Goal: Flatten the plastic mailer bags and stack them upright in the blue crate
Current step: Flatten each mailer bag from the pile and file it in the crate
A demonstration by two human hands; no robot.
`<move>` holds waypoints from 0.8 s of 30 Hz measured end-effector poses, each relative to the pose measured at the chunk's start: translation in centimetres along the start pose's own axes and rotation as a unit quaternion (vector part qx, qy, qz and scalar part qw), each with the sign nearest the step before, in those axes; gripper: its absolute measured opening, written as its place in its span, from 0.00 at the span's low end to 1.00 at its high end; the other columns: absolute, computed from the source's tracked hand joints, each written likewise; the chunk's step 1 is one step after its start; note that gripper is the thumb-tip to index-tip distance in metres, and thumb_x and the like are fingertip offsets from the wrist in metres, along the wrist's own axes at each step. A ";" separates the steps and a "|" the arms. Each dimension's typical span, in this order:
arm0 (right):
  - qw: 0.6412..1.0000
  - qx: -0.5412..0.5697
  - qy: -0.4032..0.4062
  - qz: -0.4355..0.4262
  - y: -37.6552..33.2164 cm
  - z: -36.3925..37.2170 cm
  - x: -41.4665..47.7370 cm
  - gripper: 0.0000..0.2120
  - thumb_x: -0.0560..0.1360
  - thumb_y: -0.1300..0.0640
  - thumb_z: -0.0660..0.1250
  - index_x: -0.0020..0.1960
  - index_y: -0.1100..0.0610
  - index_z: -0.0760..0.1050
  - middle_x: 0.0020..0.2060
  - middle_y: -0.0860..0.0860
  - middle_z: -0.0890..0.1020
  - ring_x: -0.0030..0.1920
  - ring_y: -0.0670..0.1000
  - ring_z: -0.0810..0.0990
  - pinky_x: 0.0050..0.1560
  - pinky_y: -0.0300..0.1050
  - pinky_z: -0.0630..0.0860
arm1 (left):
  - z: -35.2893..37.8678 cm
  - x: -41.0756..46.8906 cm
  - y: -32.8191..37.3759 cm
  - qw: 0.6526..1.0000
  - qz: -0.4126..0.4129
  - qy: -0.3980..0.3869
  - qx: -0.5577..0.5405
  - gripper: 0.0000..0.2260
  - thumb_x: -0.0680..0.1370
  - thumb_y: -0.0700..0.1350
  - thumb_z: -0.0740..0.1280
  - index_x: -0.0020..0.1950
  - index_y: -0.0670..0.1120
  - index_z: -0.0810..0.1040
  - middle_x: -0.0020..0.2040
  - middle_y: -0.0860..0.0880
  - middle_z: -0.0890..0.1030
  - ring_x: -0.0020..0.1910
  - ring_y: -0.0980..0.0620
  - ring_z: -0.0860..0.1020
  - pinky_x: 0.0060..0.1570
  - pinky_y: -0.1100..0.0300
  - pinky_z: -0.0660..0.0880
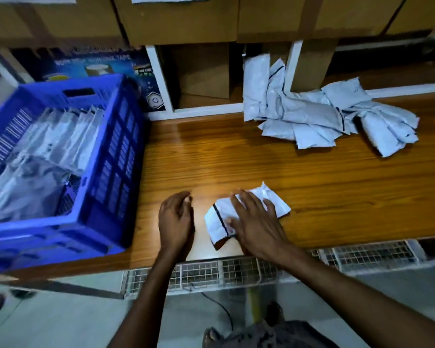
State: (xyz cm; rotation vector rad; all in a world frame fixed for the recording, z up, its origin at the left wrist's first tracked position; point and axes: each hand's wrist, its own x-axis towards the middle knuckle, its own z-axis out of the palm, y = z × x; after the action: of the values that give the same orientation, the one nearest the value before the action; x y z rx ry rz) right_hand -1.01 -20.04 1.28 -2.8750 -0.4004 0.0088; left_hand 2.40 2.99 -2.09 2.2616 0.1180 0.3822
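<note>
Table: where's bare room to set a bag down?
Bare table between the crate and the bag pile, beyond the left hand. More right of the bag under the right hand. Crowded: back right, and inside the crate.

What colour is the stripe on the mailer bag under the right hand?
Dark, near black, on the white plastic mailer bag; head view.

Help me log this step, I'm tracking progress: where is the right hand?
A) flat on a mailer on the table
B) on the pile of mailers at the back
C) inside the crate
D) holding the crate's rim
A: the right hand lies with fingers spread on a single mailer on the table, apart from the pile and the crate.
</note>
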 end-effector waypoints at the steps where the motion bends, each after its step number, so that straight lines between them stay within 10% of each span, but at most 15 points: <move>1: 0.999 0.027 0.027 0.017 -0.2 -0.3 0.1 0.31 0.83 0.38 0.44 0.81 0.50 0.59 0.80 0.49 0.60 0.80 0.52 0.57 0.77 0.57 0.54 | -0.3 0.0 0.5 0.999 -0.024 0.001 -0.033 0.16 0.83 0.55 0.61 0.64 0.50 0.82 0.60 0.51 0.83 0.63 0.49 0.77 0.63 0.55 0.72; 5: 0.987 0.080 0.118 0.073 0.3 -1.9 0.3 0.29 0.83 0.41 0.46 0.77 0.53 0.68 0.77 0.51 0.69 0.78 0.53 0.64 0.75 0.54 0.62 | -1.1 -1.1 3.4 0.998 0.036 -0.014 -0.043 0.15 0.82 0.56 0.64 0.62 0.50 0.82 0.58 0.51 0.83 0.59 0.50 0.78 0.60 0.50 0.77; 10: 0.998 -0.045 -0.051 0.013 3.8 -0.7 1.0 0.35 0.80 0.35 0.36 0.83 0.49 0.51 0.82 0.49 0.51 0.82 0.50 0.46 0.79 0.59 0.51 | 0.8 -2.8 6.8 0.982 0.095 -0.122 0.113 0.21 0.81 0.58 0.60 0.70 0.51 0.77 0.65 0.49 0.81 0.63 0.46 0.79 0.59 0.51 0.74; 15: 0.997 -0.047 -0.051 0.043 5.1 0.4 -0.5 0.32 0.83 0.35 0.35 0.83 0.47 0.40 0.82 0.48 0.42 0.81 0.47 0.39 0.80 0.56 0.43 | 1.4 -3.7 6.6 0.968 0.114 -0.166 0.148 0.24 0.83 0.54 0.63 0.79 0.52 0.67 0.66 0.47 0.79 0.64 0.43 0.75 0.59 0.50 0.71; 24: 0.997 -0.031 -0.047 0.048 5.8 -0.1 -1.4 0.31 0.83 0.36 0.38 0.83 0.47 0.42 0.82 0.49 0.42 0.81 0.48 0.39 0.78 0.53 0.37 | 1.8 -0.6 9.0 0.954 -0.118 -0.197 -0.194 0.11 0.77 0.46 0.76 0.58 0.54 0.81 0.49 0.50 0.76 0.47 0.50 0.79 0.44 0.58 0.73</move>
State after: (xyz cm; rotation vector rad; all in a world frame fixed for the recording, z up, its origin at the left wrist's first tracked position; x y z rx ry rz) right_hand -0.83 -25.91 -0.02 -2.9597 -0.2826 0.1516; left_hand 2.00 -4.38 3.39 1.8645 0.0942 -0.1651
